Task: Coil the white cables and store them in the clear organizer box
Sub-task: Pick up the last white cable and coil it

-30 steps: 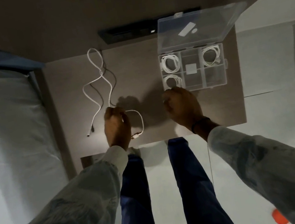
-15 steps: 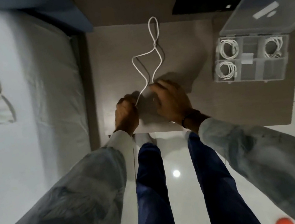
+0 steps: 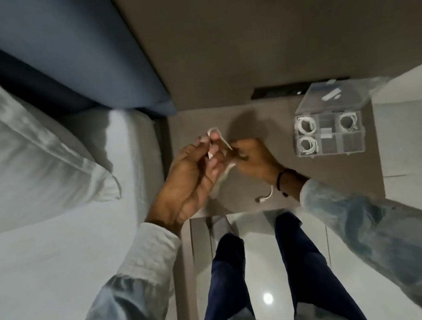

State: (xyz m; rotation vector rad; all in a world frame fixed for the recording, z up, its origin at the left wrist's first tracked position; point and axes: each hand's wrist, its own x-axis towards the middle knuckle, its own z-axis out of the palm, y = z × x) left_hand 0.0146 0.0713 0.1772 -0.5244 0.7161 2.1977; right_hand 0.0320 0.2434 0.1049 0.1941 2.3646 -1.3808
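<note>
Both hands hold one white cable (image 3: 221, 138) above the brown bedside table (image 3: 251, 122). My left hand (image 3: 190, 177) pinches one end of it, with a short loop standing up above the fingers. My right hand (image 3: 253, 159) grips the cable close by, and the other plug end (image 3: 265, 197) hangs out below that wrist near the table's front edge. The clear organizer box (image 3: 352, 144) stands open at the table's right side, lid up. Three coiled white cables lie in its compartments, two at the left (image 3: 305, 125) and one at the back right (image 3: 348, 120).
A bed with a white pillow (image 3: 21, 152) and a blue headboard (image 3: 70, 57) lies to the left of the table. A dark slot (image 3: 276, 91) sits in the wall behind the box. My legs (image 3: 265, 276) stand over a glossy white floor.
The cable has been lifted off the table and gathered between both hands; its long loops no longer lie on the surface. The view has swung up and left.
</note>
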